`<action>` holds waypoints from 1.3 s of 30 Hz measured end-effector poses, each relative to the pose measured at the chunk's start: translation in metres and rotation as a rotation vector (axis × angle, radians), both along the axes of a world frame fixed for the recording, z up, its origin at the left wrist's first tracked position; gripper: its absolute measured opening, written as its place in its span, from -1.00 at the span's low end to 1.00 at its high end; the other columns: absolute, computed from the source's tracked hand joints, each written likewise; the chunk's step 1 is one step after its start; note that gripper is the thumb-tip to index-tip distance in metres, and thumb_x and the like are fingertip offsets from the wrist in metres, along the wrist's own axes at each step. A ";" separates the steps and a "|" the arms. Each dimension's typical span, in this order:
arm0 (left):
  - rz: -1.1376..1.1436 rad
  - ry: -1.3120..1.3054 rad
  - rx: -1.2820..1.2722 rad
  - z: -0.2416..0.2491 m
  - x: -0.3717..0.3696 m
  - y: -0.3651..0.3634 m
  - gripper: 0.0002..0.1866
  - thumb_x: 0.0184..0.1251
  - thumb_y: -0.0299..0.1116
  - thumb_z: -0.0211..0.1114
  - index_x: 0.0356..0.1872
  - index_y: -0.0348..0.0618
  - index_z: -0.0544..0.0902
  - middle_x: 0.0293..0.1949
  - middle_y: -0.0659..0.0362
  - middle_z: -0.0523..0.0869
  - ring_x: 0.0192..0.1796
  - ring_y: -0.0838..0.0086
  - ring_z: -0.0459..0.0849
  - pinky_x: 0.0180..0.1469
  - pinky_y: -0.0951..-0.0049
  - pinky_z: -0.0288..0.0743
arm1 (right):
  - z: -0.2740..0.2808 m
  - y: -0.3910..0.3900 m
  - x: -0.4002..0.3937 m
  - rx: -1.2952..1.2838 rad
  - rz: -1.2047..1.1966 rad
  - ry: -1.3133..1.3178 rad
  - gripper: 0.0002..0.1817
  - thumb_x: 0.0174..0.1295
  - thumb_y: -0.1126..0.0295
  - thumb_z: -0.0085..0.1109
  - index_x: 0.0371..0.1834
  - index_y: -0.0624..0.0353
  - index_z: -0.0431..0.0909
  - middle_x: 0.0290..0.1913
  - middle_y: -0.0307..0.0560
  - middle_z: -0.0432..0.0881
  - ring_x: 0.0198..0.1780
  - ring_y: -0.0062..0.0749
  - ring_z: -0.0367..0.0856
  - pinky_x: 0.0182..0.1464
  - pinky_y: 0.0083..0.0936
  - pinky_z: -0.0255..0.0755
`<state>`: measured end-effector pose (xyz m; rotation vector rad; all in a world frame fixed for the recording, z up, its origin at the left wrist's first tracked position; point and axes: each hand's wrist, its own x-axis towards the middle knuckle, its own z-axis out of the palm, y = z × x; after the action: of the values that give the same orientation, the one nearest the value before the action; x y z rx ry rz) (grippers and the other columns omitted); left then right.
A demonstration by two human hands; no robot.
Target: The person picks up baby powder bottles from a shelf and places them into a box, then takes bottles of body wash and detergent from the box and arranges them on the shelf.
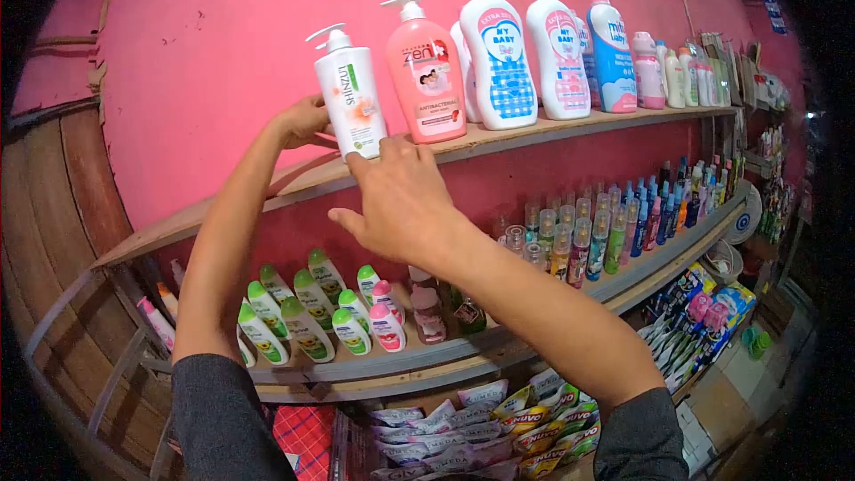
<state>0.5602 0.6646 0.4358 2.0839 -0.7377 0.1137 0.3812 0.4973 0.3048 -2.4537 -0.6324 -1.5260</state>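
Observation:
On the top shelf stands a white Shinzui pump bottle (351,93), slightly tilted in view. My left hand (305,122) grips it from the left side, with its fingertips partly hidden behind the bottle. In front of its base is my right hand (398,200), thumb spread and fingers stretched toward the shelf edge. Its fingertips touch or nearly touch the bottom of the bottle. A pink Zen hand wash pump bottle (429,80) stands just to the right.
White My Baby powder bottles (501,62) and a blue Mitu bottle (613,58) continue along the top shelf (534,132). Below are green-capped bottles (307,325) and many spray bottles (581,245). Nuvo packs (530,436) sit lower down. A pink wall (223,53) rises behind.

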 end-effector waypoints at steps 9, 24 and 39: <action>-0.040 0.043 0.087 -0.003 0.009 0.008 -0.53 0.33 -0.37 0.34 0.20 -0.35 0.48 0.15 0.02 0.60 0.16 0.30 0.62 0.28 0.23 0.55 | -0.001 0.008 0.011 0.005 -0.080 0.024 -0.33 0.26 -0.15 0.09 0.10 0.29 0.57 -0.02 0.32 0.56 0.19 0.13 0.41 0.27 -0.03 0.21; -0.029 -0.011 0.052 -0.008 0.025 -0.005 -0.62 0.35 -0.39 0.29 0.12 -0.38 0.54 0.07 -0.03 0.66 0.11 0.21 0.68 0.24 0.19 0.56 | -0.004 0.010 0.013 0.025 -0.102 0.007 -0.37 0.26 -0.12 0.11 0.08 0.28 0.59 -0.02 0.27 0.56 0.19 0.07 0.41 0.27 -0.09 0.19; 0.219 -0.064 0.396 0.010 0.004 0.033 -0.53 0.27 -0.45 0.32 0.18 -0.41 0.51 0.04 -0.06 0.67 -0.02 0.29 0.72 0.05 0.29 0.67 | -0.033 -0.010 -0.029 0.052 0.059 -0.131 -0.30 0.23 -0.03 0.20 0.23 0.36 0.42 0.20 0.43 0.41 0.30 0.23 0.32 0.37 0.10 0.07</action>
<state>0.5645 0.6975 0.4455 2.5476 -0.6025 0.1674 0.3520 0.4875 0.2719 -2.2914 -0.6721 -1.6690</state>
